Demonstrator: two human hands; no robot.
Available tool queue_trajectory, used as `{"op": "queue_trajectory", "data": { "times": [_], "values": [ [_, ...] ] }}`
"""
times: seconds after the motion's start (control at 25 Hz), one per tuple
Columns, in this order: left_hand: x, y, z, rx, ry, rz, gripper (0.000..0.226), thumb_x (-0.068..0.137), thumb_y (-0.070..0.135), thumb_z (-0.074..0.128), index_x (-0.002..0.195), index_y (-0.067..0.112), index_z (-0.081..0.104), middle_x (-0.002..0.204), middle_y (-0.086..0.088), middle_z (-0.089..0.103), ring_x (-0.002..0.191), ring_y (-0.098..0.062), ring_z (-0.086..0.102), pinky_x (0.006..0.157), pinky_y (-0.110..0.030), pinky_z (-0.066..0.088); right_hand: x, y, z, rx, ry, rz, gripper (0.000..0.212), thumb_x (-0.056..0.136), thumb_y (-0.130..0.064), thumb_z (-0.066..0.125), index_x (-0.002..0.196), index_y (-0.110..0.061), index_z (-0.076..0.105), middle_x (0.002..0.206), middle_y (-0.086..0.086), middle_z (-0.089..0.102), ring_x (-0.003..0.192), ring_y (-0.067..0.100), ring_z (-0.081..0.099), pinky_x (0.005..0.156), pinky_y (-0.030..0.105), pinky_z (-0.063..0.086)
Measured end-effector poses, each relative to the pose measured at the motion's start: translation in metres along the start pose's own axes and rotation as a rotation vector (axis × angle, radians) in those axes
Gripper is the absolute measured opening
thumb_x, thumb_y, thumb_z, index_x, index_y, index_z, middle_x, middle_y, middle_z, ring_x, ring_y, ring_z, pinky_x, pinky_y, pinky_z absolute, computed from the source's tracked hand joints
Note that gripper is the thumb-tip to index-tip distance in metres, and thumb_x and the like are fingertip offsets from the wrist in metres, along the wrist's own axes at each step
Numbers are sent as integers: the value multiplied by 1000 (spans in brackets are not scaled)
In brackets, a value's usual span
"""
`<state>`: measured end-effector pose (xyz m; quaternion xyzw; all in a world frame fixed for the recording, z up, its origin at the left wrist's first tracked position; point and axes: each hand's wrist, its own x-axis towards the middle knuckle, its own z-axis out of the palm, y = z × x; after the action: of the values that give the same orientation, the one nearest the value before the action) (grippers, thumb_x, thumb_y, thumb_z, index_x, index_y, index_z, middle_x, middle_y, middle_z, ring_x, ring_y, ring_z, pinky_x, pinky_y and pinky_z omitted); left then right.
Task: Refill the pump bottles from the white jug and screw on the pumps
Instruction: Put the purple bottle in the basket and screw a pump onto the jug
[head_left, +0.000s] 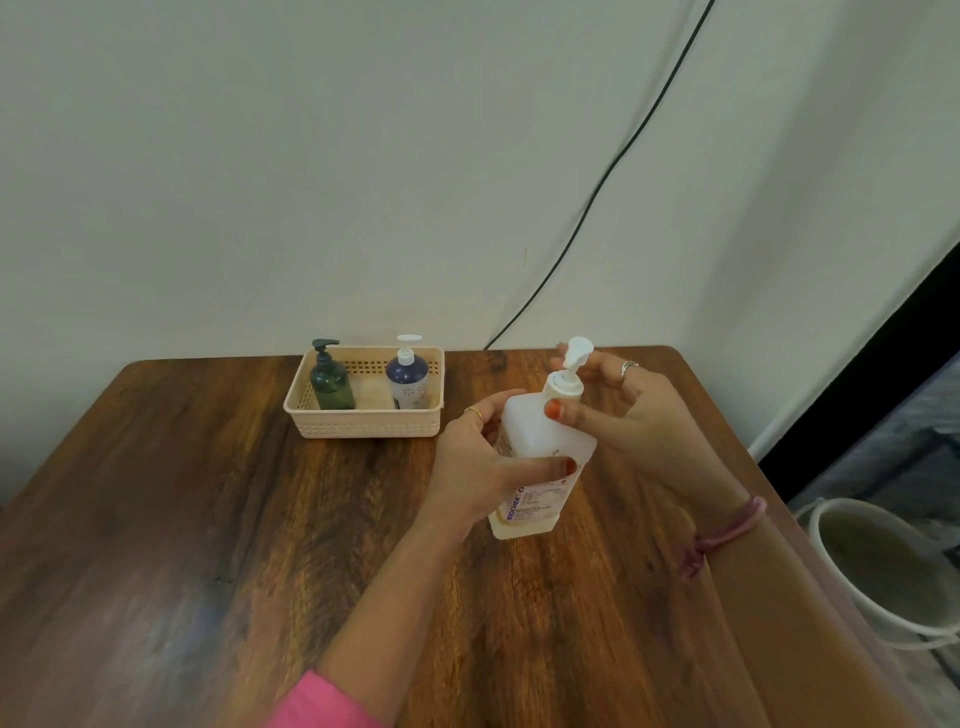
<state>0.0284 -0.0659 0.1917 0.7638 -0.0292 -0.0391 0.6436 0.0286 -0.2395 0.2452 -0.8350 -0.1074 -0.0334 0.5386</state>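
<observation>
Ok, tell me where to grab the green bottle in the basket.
Take the green bottle by its narrow neck, just under the pump, coming from straight above. The basket walls hide its lower body, and it stands upright at the left end, apart from the blue bottle.

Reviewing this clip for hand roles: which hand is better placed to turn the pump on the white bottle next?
Right. The right hand already pinches the white pump atop the white bottle, while the left hand grips the body, steadying it.

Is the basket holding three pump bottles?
No, the basket holds only two: a green bottle and a dark blue bottle.
</observation>
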Motion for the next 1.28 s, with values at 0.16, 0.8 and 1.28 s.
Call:
{"op": "queue_trajectory", "data": {
  "times": [0.16,0.8,1.28],
  "values": [
    [0,-2,3,22,-2,8,77,56,30,93,126,31,59,116,8,65,108,-15,62,86,-40,60,-3,2,13,25,230,19,40,63,-36,85,96,-27,66,96,-11,70,92,9,67,73,30,58],
    [-1,-5,7,-13,-15,-32,74,54,31,94,119,38,58,114,11,67,107,-13,64,86,-39,60,-9,5,28,-27,405,10,51,62,-40,85,101,-20,59,93,-14,62,88,4,61,67,16,52],
    [2,-5,11,-19,-5,-40,78,51,35,94,120,37,57,114,14,67,108,-10,64,86,-37,59,-7,8,42,150,478,63,47,64,-33,87,99,-23,58,96,-10,64,94,10,64,80,43,57]
  ]
}}
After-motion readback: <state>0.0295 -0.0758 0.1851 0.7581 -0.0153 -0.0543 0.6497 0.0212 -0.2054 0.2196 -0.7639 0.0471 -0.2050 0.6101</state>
